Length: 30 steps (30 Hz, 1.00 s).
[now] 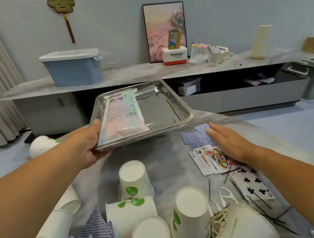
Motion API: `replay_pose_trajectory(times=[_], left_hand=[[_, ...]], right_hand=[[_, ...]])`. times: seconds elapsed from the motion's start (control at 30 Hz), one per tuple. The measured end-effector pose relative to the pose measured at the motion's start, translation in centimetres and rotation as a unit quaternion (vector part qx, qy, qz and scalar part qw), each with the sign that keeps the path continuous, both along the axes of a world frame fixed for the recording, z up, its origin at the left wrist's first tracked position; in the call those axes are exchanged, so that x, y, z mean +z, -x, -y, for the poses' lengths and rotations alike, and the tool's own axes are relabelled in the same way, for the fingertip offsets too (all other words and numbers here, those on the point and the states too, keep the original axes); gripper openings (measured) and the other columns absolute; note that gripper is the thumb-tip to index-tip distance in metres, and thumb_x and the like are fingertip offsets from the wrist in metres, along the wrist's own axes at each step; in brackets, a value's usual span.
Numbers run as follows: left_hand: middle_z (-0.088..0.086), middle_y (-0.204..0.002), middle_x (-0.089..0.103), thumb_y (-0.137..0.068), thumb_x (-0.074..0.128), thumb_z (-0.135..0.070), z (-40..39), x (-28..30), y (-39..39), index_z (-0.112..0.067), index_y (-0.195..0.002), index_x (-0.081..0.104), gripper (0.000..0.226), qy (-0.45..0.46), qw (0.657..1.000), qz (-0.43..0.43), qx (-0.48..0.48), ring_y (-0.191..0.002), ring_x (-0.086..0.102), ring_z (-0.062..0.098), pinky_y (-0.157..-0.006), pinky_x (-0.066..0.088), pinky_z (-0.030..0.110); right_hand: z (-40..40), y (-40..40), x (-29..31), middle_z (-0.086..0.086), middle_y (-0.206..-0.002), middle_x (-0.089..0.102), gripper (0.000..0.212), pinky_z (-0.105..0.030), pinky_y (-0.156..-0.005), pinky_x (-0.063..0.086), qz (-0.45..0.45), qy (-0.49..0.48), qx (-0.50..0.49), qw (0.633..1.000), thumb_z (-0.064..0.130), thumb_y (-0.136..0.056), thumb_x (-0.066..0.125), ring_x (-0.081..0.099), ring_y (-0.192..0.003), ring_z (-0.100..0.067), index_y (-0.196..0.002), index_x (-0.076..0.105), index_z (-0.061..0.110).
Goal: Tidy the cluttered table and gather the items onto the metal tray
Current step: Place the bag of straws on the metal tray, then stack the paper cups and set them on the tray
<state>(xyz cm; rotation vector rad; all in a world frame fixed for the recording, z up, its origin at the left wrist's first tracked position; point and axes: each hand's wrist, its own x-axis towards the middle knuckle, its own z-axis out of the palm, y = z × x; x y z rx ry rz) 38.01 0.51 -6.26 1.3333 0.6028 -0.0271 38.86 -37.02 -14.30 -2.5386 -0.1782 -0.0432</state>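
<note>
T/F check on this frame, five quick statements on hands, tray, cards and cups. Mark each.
1. The left hand grips the near-left corner of the metal tray. True.
2. The tray holds nothing. False: a sealed plastic packet lies in its left half.
3. The right hand holds a paper cup. False: it is open, fingers straight, over the playing cards, holding nothing.
4. Several paper cups stand upside down on the table. True.
5. All the cards lie face down. False: some show their faces, such as the nine of clubs; others show blue backs.
</note>
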Motion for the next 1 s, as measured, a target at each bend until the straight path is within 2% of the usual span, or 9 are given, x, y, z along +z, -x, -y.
replay_pose_trajectory(times=[0.1, 0.2, 0.4, 0.5, 0.57, 0.63, 0.77, 0.83, 1.0], left_hand=[[0.003, -0.058, 0.072, -0.102, 0.054, -0.044, 0.8, -0.3, -0.7, -0.014, -0.097, 0.06, 0.031, 0.006, 1.0, 0.001, -0.005, -0.046, 0.069, 0.019, -0.041, 0.058, 0.04], [0.003, -0.057, 0.071, -0.105, 0.05, -0.04, 1.4, -0.7, -1.2, -0.015, -0.095, 0.059, 0.029, 0.001, 1.0, 0.008, 0.0, -0.046, 0.069, 0.018, -0.037, 0.054, 0.035], [0.003, -0.097, 0.072, -0.105, 0.049, -0.04, 2.4, -2.5, -1.4, -0.017, -0.118, 0.061, 0.03, -0.068, 0.998, -0.009, -0.006, -0.076, 0.068, 0.018, -0.068, 0.059, 0.035], [0.004, -0.087, 0.067, -0.105, 0.051, -0.038, 3.1, -3.0, -1.3, -0.014, -0.111, 0.059, 0.026, -0.115, 0.993, -0.01, -0.001, -0.069, 0.064, 0.019, -0.054, 0.052, 0.031], [0.006, -0.088, 0.065, -0.105, 0.05, -0.037, 3.6, -3.3, -1.1, -0.013, -0.114, 0.058, 0.028, -0.14, 0.99, -0.008, -0.012, -0.072, 0.064, 0.022, -0.057, 0.053, 0.032], [0.011, -0.097, 0.066, -0.105, 0.049, -0.038, 4.0, -3.7, -1.0, -0.01, -0.123, 0.058, 0.034, -0.164, 0.986, -0.012, -0.027, -0.083, 0.067, 0.029, -0.066, 0.056, 0.036], [0.009, -0.092, 0.063, -0.106, 0.044, -0.04, 4.6, -4.3, -0.8, -0.012, -0.115, 0.058, 0.032, -0.244, 0.966, -0.019, -0.086, -0.077, 0.061, 0.027, -0.059, 0.049, 0.031], [0.008, -0.098, 0.064, -0.106, 0.041, -0.042, 4.7, -4.6, -0.9, -0.015, -0.114, 0.057, 0.032, -0.298, 0.947, -0.016, -0.116, -0.086, 0.062, 0.028, -0.072, 0.053, 0.034], [-0.005, -0.084, 0.055, -0.105, 0.047, -0.041, 4.7, -4.8, -1.1, -0.017, -0.102, 0.057, 0.026, -0.398, 0.894, -0.031, -0.203, -0.073, 0.053, 0.013, -0.054, 0.036, 0.026]], right_hand=[[-1.2, -1.2, -0.2, 0.003, -0.167, 0.026, 0.065, -0.039, -0.126, 0.015, -0.008, 0.055, 0.045, 0.997, 0.057, -0.106, 0.026, 0.02, -0.154, -0.012, -0.161, 0.027, 0.022], [-2.4, -0.8, -0.2, 0.005, -0.163, 0.035, 0.056, -0.029, -0.12, 0.018, 0.007, 0.091, 0.101, 0.991, 0.052, -0.107, 0.03, 0.027, -0.149, -0.01, -0.156, 0.04, 0.025], [-3.2, 4.6, 0.6, 0.017, -0.161, 0.034, 0.045, -0.022, -0.122, 0.015, -0.011, 0.079, 0.243, 0.967, 0.043, -0.108, 0.03, 0.023, -0.148, 0.004, -0.15, 0.048, 0.036], [-3.3, 7.7, 1.3, 0.024, -0.159, 0.034, 0.043, -0.013, -0.12, 0.01, -0.035, 0.071, 0.291, 0.954, 0.039, -0.11, 0.029, 0.019, -0.147, 0.011, -0.147, 0.051, 0.039], [-3.5, 9.1, 1.5, 0.028, -0.155, 0.038, 0.041, -0.006, -0.116, 0.01, -0.058, 0.049, 0.308, 0.948, 0.034, -0.112, 0.03, 0.021, -0.143, 0.017, -0.145, 0.055, 0.037], [-3.8, 9.9, 1.7, 0.031, -0.148, 0.046, 0.04, -0.002, -0.112, 0.015, -0.083, 0.007, 0.31, 0.947, 0.032, -0.112, 0.033, 0.028, -0.139, 0.019, -0.141, 0.06, 0.035], [-3.6, 10.2, 2.0, 0.03, -0.131, 0.063, 0.04, -0.01, -0.107, 0.036, -0.082, -0.082, 0.278, 0.954, 0.031, -0.11, 0.035, 0.052, -0.128, 0.008, -0.127, 0.071, 0.035], [-3.6, 10.1, 1.9, 0.026, -0.121, 0.069, 0.041, -0.012, -0.099, 0.045, -0.042, -0.129, 0.24, 0.961, 0.039, -0.107, 0.036, 0.061, -0.118, 0.003, -0.119, 0.075, 0.036], [-4.0, 9.3, 1.5, 0.019, -0.109, 0.075, 0.045, -0.023, -0.093, 0.056, -0.013, -0.204, 0.178, 0.963, 0.057, -0.099, 0.04, 0.069, -0.108, -0.005, -0.111, 0.077, 0.035]])
